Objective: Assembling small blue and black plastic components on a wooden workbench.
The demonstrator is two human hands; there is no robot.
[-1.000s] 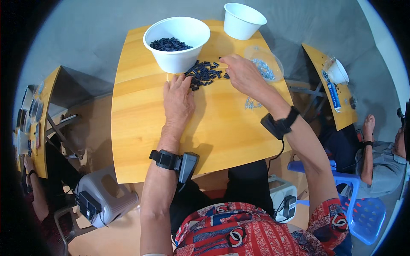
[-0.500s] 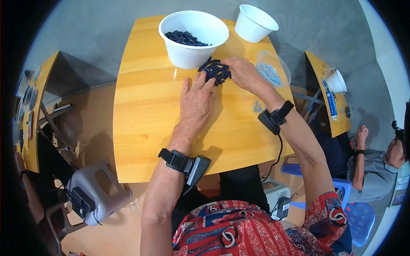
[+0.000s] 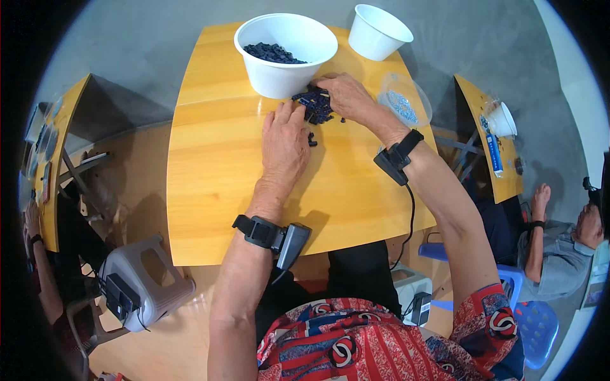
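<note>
A pile of small dark blue-black plastic pieces (image 3: 314, 106) lies on the wooden table, close to the near side of a large white bucket (image 3: 276, 81). My left hand (image 3: 286, 136) rests at the pile's left edge, open, its fingers stretched forward. From the right, my right hand (image 3: 346, 98) reaches over the pile's far side, open with fingers curved; its fingertips are partly hidden. A few pieces lie apart beside my left fingers. More of the same dark pieces (image 3: 272, 53) sit inside the bucket.
A smaller white bucket (image 3: 378, 39) stands at the far right. Near my right forearm lies a clear round dish (image 3: 424, 105) with small silvery pieces (image 3: 401, 106). Other tables with people stand left and right. A grey stool (image 3: 143, 305) is at lower left.
My right hand has shifted left and slightly away, over the pile. My left hand has drawn slightly nearer and left. A few dark pieces now lie apart from the pile.
</note>
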